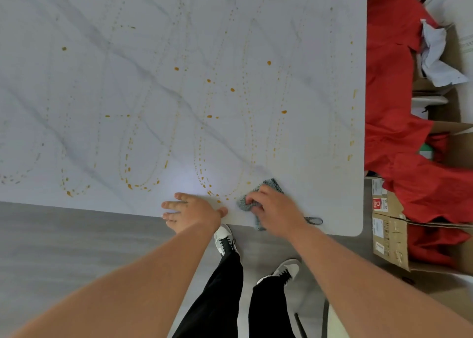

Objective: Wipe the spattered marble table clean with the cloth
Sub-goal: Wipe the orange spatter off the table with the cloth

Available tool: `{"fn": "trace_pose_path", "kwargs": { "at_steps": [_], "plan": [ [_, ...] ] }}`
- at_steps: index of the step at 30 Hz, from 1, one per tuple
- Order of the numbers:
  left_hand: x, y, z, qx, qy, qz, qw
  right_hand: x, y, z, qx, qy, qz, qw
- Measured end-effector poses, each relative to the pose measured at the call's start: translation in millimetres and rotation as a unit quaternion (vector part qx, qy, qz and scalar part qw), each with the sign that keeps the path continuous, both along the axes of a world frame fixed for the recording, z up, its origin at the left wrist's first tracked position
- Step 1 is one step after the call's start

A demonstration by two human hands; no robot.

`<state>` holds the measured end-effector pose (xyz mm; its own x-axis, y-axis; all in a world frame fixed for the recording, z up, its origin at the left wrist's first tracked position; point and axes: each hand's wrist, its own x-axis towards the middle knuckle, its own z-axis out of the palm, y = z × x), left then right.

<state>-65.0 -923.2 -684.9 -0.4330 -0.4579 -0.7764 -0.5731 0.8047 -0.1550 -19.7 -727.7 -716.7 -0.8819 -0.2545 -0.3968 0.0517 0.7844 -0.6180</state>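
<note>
The white marble table [84, 81] with grey veins fills most of the head view. Yellow-orange spatter [232, 90] crosses it in dotted looping trails, thickest in the middle and right. A grey-blue cloth [272, 184] lies bunched near the front right edge, a loop of it trailing to the right. My right hand [275, 209] presses down on the cloth and grips it. My left hand [190, 211] rests flat on the table's front edge just left of the cloth, fingers spread, holding nothing.
Red fabric [394, 94] is heaped over cardboard boxes [389, 237] right of the table, with crumpled white paper [435, 56] on top. Grey floor [64, 248] lies below the front edge, where my legs and shoes [225, 237] stand.
</note>
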Motion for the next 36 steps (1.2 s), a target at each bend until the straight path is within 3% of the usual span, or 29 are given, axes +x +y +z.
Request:
{"fn": "trace_pose_path", "kwargs": {
  "at_steps": [1,3,5,6,8,11,13,14,15,17,19,20,21,22,24,26,27,28,30,32,33,34,36],
  "plan": [
    [-4,1,0,-0.003,-0.008,-0.007,1.000,-16,15,-4,0.013,0.016,-0.025,0.999],
    [-10,1,-1,-0.003,-0.025,-0.011,1.000,-57,47,-12,0.069,0.049,-0.195,0.977],
    [-11,1,-3,0.001,-0.032,-0.010,0.999,-86,75,-13,0.108,0.043,-0.394,0.912],
    [-11,1,-3,-0.001,-0.030,-0.011,0.999,-90,73,-14,0.111,0.037,-0.431,0.895],
    [-12,1,-3,-0.003,-0.032,-0.013,0.999,-75,43,-13,0.097,0.040,-0.383,0.918],
    [-14,2,-3,0.001,-0.038,-0.007,0.999,-12,-9,0,0.020,-0.006,-0.144,0.989],
    [-14,2,-3,0.003,-0.041,0.000,0.999,8,-12,7,0.006,-0.029,0.010,1.000],
    [-14,3,-3,0.005,-0.038,0.001,0.999,3,-1,5,0.002,-0.032,0.034,0.999],
    [-14,3,-5,0.005,-0.033,-0.001,0.999,-8,11,0,0.009,-0.024,0.021,0.999],
    [-13,2,-6,0.007,-0.030,-0.003,1.000,-43,34,-8,0.056,0.006,-0.150,0.987],
    [-12,2,-8,0.009,-0.028,-0.004,1.000,-71,48,-11,0.099,0.017,-0.369,0.924],
    [-11,1,-8,0.006,-0.025,-0.008,1.000,-74,40,-13,0.103,0.027,-0.402,0.909],
    [-10,1,-8,0.006,-0.026,-0.011,1.000,-70,25,-13,0.094,0.040,-0.380,0.919],
    [-10,0,-8,0.006,-0.026,-0.012,1.000,-60,6,-12,0.069,0.036,-0.310,0.947],
    [-10,1,-8,-0.001,-0.024,-0.015,1.000,-24,-27,-7,0.011,-0.009,-0.071,0.997],
    [-11,1,-7,-0.003,-0.027,-0.020,0.999,1,-29,0,-0.009,-0.025,0.140,0.990],
    [-10,2,-7,-0.001,-0.027,-0.014,1.000,-4,-15,1,-0.018,-0.017,0.172,0.985],
    [-10,3,-8,0.001,-0.024,-0.007,1.000,-16,2,-4,-0.021,-0.006,0.157,0.987],
    [-11,1,-10,-0.005,-0.019,-0.004,1.000,-54,36,-9,0.018,0.021,-0.009,1.000],
    [-11,1,-12,-0.008,-0.023,-0.001,1.000,-91,68,-9,0.082,0.058,-0.244,0.965],
    [-10,0,-12,-0.009,-0.019,0.002,1.000,-97,74,-11,0.093,0.056,-0.317,0.942],
    [-8,2,-11,-0.012,-0.012,0.004,1.000,-94,74,-12,0.092,0.061,-0.334,0.936],
    [-6,3,-9,-0.015,0.004,0.008,1.000,-65,58,-10,0.037,0.068,-0.214,0.974]
  ]
}}
